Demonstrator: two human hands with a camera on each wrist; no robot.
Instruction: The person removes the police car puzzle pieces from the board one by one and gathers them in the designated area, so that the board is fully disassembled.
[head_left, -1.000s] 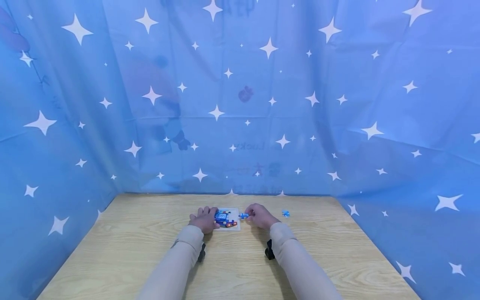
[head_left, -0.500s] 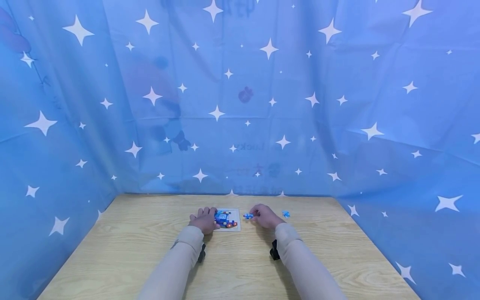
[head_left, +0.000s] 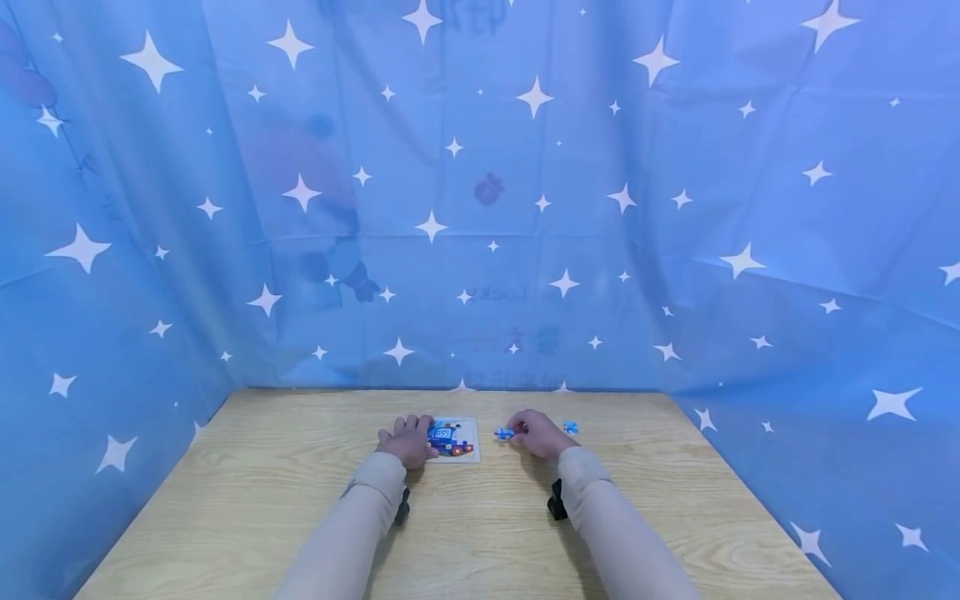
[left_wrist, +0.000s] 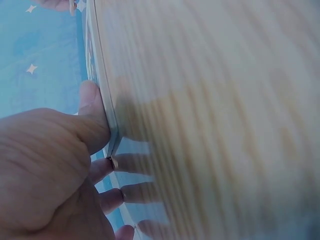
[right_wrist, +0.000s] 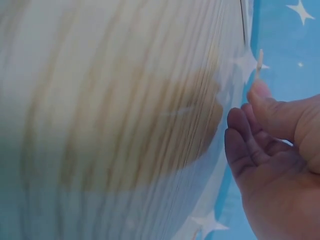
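A jigsaw puzzle board [head_left: 470,432] with a blue train picture lies on the table. My left hand [head_left: 405,442] holds its left side, covering part of the picture. In the left wrist view, the thumb [left_wrist: 89,97] lies along the edge of the board [left_wrist: 101,75], and the other fingertips reach down at the tabletop past its corner. To the right of the board, my right hand [head_left: 538,433] pinches a blue puzzle piece [head_left: 504,434]. The right wrist view shows this piece [right_wrist: 260,60] edge-on, upright above the thumb tip, with the other fingers curled below.
Another blue puzzle piece [head_left: 571,427] lies on the wooden table [head_left: 480,533], just beyond my right hand. A blue curtain with white stars [head_left: 480,167] hangs behind the table and along both sides. Black wrist cameras sit under both sleeves.
My right hand has drawn the puzzle piece away from the board's right edge, moving to the right toward the loose piece. The left hand and the board have stayed in place.
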